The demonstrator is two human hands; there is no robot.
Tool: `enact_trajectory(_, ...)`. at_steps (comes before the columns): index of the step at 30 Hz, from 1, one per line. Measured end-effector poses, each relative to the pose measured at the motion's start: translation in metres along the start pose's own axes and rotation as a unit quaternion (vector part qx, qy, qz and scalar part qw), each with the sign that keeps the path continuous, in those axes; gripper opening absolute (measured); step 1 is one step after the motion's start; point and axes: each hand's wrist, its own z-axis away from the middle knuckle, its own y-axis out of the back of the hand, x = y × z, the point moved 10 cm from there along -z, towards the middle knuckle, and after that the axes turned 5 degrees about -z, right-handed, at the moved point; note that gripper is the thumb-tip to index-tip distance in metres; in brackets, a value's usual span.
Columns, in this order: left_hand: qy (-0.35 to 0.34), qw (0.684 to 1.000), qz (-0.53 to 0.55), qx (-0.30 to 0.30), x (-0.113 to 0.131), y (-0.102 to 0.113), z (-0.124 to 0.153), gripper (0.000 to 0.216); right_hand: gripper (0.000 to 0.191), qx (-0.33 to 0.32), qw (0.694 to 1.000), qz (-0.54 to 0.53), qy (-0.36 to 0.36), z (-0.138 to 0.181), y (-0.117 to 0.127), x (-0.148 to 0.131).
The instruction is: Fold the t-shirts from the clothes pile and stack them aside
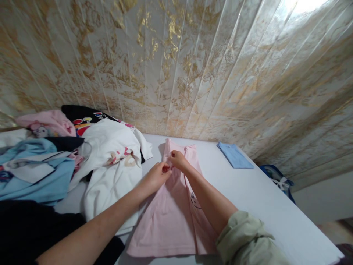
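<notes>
A pink shirt (168, 221) lies lengthwise on the white table in front of me, one side folded over along its right. Part of a dark line print shows on it beside my right forearm. My left hand (158, 175) is closed in a pinch on the cloth at the shirt's left edge, near its far end. Just above and to the right, my right hand (177, 159) pinches the same cloth close to the collar end. The fingers of both hands nearly meet. My right forearm covers part of the shirt's right side.
Left of the shirt are a crumpled white garment (110, 187), a light blue garment (41, 187), a black garment (33, 232) and a pink one (52, 121). A folded blue garment (234, 155) lies on the white table (264, 206). Behind stands a gold-patterned wall (171, 73).
</notes>
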Motion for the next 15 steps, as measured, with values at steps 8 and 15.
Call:
enact_trajectory(8, -0.013, 0.934, -0.306, -0.187, 0.025, -0.033, 0.050, 0.026, 0.009, 0.033, 0.997, 0.063, 0.032, 0.007, 0.024, 0.010)
enact_trajectory(15, -0.039, 0.924, -0.304, -0.229, 0.047, -0.043, 0.065, 0.018, 0.011, 0.013, 0.998, 0.060, 0.031, -0.002, 0.037, 0.028)
